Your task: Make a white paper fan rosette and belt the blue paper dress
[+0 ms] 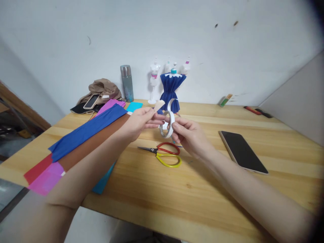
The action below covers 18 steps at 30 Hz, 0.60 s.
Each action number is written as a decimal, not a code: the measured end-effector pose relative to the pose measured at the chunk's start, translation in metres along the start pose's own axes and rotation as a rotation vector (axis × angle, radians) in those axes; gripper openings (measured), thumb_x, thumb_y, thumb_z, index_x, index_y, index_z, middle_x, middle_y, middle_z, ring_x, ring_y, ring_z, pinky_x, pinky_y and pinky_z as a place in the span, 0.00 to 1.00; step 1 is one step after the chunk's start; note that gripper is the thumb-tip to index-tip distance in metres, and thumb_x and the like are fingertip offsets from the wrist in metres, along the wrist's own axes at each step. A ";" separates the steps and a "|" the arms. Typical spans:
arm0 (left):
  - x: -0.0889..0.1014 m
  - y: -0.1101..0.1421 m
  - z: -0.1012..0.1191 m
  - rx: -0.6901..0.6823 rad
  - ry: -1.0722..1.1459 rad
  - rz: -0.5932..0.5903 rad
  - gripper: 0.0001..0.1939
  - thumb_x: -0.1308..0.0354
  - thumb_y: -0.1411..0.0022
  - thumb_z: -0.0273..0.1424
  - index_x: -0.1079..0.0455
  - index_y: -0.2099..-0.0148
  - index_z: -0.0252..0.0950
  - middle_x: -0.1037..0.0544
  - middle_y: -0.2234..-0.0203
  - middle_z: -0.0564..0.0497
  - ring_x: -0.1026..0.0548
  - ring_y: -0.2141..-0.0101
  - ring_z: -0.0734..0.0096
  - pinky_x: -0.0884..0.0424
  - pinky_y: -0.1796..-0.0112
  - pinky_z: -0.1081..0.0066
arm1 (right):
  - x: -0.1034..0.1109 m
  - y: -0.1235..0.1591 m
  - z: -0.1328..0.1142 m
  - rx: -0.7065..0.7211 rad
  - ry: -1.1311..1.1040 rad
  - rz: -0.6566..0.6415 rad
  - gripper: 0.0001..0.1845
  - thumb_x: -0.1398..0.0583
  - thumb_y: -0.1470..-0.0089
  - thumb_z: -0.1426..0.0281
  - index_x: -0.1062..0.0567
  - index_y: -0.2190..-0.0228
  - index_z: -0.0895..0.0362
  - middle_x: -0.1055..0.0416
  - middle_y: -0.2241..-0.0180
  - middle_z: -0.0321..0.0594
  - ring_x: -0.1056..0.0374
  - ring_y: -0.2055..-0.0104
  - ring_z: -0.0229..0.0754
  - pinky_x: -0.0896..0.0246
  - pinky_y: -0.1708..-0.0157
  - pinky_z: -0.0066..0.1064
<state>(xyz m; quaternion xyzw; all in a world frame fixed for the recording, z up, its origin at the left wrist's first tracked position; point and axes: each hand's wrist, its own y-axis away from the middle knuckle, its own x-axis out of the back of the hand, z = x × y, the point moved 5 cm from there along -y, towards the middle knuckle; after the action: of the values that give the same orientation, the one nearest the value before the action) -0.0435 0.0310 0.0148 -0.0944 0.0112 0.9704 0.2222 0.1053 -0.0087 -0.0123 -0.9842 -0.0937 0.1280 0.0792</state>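
Note:
My right hand (187, 133) pinches a narrow roll of white tape (172, 122) on its right side. A loose tape end curls up above the roll. My left hand (145, 119) is closed, with a short pale strip (159, 105) sticking up from between its thumb and forefinger. Other fingers of the left hand reach to the roll's near side; whether they touch it I cannot tell. On the table beneath lie scissors (162, 153) with one red and one yellow handle. Behind the roll stands a small dress form in a pleated dark blue dress (170, 87).
Blue, brown, red, pink and teal sheets (88, 130) lie at left, partly under my left forearm. Other white dress forms (154, 76), a flask (127, 82) and brown cloth (105, 88) stand behind. A phone (243, 152) and a glue stick (226, 100) are at right.

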 end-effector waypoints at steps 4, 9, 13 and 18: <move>-0.006 0.002 0.001 -0.074 -0.127 -0.051 0.13 0.40 0.34 0.32 0.27 0.70 0.31 0.19 0.68 0.45 0.20 0.65 0.71 0.25 0.58 0.71 | 0.005 -0.003 0.001 0.008 -0.084 0.046 0.12 0.29 0.56 0.64 0.19 0.67 0.55 0.26 0.75 0.35 0.37 0.78 0.32 0.39 0.79 0.25; -0.010 0.010 0.010 -0.094 -0.269 -0.097 0.12 0.39 0.36 0.31 0.26 0.71 0.31 0.22 0.69 0.48 0.23 0.63 0.70 0.25 0.66 0.76 | 0.008 -0.004 0.000 0.016 -0.155 0.021 0.09 0.32 0.53 0.66 0.21 0.67 0.52 0.24 0.69 0.37 0.28 0.67 0.38 0.28 0.66 0.31; -0.019 0.015 0.007 -0.037 -0.260 -0.169 0.10 0.41 0.35 0.31 0.25 0.69 0.32 0.23 0.67 0.47 0.23 0.62 0.68 0.23 0.67 0.74 | 0.006 -0.003 -0.001 0.006 -0.150 0.009 0.10 0.31 0.56 0.68 0.23 0.68 0.53 0.23 0.69 0.38 0.28 0.66 0.39 0.30 0.66 0.31; -0.025 0.016 -0.005 0.036 -0.159 -0.231 0.11 0.40 0.35 0.31 0.27 0.70 0.30 0.22 0.69 0.46 0.21 0.65 0.69 0.21 0.63 0.70 | 0.005 -0.004 0.001 0.102 0.120 0.011 0.06 0.33 0.53 0.66 0.24 0.71 0.54 0.30 0.76 0.33 0.39 0.77 0.35 0.46 0.79 0.28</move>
<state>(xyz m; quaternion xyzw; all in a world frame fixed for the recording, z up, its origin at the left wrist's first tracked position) -0.0273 0.0059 0.0147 -0.0136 0.0001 0.9423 0.3344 0.1090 -0.0041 -0.0136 -0.9853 -0.0767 0.0736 0.1340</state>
